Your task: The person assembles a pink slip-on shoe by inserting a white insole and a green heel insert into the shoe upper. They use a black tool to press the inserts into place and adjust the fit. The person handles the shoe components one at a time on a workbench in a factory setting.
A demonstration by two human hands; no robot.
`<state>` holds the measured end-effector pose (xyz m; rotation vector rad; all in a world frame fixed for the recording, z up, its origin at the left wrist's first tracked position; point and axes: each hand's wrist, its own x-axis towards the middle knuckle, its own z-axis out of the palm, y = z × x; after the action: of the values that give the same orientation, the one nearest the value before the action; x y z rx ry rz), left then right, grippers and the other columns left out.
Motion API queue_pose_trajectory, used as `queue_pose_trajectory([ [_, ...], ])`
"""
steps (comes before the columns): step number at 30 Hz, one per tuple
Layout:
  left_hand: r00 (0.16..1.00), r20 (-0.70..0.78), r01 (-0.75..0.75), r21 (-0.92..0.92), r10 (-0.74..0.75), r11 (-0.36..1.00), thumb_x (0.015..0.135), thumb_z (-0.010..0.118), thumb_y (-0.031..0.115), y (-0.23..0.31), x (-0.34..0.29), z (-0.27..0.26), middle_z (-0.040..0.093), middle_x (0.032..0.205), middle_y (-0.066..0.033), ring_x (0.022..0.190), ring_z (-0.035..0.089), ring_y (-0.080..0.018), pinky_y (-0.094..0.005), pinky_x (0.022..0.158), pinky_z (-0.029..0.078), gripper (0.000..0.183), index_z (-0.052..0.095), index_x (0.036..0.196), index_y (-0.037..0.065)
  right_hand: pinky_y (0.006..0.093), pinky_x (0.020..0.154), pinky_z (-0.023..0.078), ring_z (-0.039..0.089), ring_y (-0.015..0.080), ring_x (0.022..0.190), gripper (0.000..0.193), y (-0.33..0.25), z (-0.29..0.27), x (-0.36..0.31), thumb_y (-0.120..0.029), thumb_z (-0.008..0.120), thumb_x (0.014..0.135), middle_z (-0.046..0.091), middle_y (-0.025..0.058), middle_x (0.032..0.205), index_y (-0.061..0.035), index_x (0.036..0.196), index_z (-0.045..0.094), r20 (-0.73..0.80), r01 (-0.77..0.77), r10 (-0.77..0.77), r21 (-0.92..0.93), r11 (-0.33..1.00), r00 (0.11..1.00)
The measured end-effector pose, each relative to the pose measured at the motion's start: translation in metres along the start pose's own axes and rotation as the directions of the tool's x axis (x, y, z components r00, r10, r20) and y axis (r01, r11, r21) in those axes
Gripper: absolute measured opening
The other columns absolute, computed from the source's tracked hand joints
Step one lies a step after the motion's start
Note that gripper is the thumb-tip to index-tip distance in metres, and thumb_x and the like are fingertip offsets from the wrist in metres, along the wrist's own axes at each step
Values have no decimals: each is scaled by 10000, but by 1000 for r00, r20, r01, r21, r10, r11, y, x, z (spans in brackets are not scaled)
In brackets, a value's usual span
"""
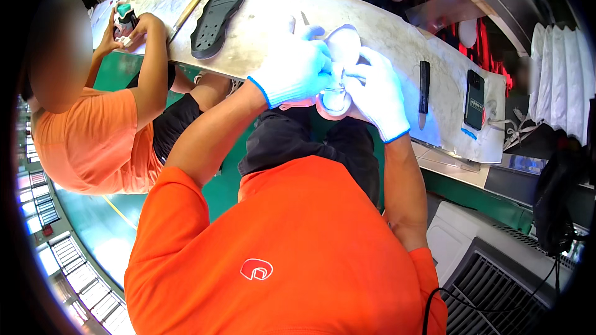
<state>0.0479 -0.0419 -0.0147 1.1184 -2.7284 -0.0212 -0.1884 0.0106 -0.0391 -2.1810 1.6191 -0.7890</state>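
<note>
A pale shoe (pixel 335 104), washed out by bright light, is between my hands at the near edge of the workbench, its rounded end toward me. My left hand (pixel 292 65), in a white knit glove with a blue cuff, grips its left side near the opening. From the right, my right hand (pixel 379 90), gloved alike, pinches the shoe's middle, fingers close to those of the left. Glare hides exactly what the fingertips press. A thin pointed thing shows just beyond my left fingers; its kind is unclear. Something pinkish lies under my left hand.
On the white bench (pixel 397 40) lie a black shoe sole (pixel 219 17), a wooden-handled tool (pixel 185 12), a black-handled knife (pixel 424 90) and a phone (pixel 474 99). At left a co-worker in orange (pixel 99 139) holds a small shoe (pixel 126 22). A grey-white machine (pixel 459 236) stands at lower right.
</note>
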Motion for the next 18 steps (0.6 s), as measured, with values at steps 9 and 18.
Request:
queue_pose_trajectory([
  [9, 998, 20, 64, 11, -64, 998, 857, 808, 419, 4, 4, 7, 835, 1139, 21, 1439, 615, -301, -706, 1260, 306, 233, 911, 931, 224, 492, 1175, 500, 623, 391, 1371, 193, 7, 28, 7, -161, 798, 913, 730, 154, 1409, -63, 1061, 872, -136, 171, -145, 206, 963, 980],
  [18, 989, 72, 127, 51, -130, 991, 832, 833, 441, 9, 18, 0, 796, 1010, -32, 1248, 677, -279, -706, 1226, 346, 250, 887, 897, 206, 462, 1203, 495, 632, 364, 1428, 195, 14, 27, 3, -89, 809, 923, 751, 166, 1440, 2, 1089, 856, -59, 108, -94, 311, 944, 994],
])
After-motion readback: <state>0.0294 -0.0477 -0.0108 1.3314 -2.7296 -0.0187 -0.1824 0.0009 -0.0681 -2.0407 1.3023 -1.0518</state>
